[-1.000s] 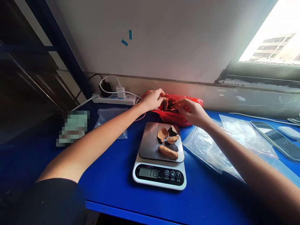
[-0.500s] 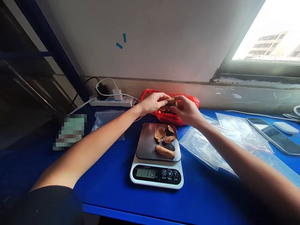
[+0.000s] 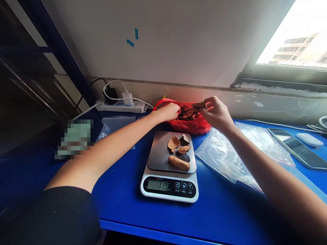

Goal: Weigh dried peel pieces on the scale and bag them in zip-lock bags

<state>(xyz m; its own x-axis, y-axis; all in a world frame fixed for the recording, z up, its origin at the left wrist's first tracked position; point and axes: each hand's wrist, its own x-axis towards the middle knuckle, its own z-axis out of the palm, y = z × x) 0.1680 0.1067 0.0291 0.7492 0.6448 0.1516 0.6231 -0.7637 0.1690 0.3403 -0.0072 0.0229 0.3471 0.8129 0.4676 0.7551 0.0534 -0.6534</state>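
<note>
My right hand [image 3: 217,112] pinches a dried brown piece [image 3: 198,104] above the right side of a red plastic bag [image 3: 196,128]. The bag stands open, with several dark reddish-brown dried pieces [image 3: 189,114] inside. My left hand [image 3: 171,111] is curled at the bag's left side, its fingertips hidden in the opening; what they hold cannot be made out. In front of the bag is a white kitchen scale [image 3: 168,196] reading 11.9. Several dried pieces rest on its steel plate [image 3: 157,156]: a curved tan shell, a long tan piece [image 3: 178,163], smaller fragments and a black lump [image 3: 184,157].
Clear zip bags [image 3: 222,156] lie right of the scale, beside a phone [image 3: 296,146] and a white mouse-like object [image 3: 309,139]. Another clear bag [image 3: 119,123] lies left, near a power strip [image 3: 120,106] with chargers. The blue table's front edge [image 3: 153,233] is close.
My hands have moved apart. The left went down to the bag's left side; the right shifted right and holds a brown piece alone. The scale reading is the same.
</note>
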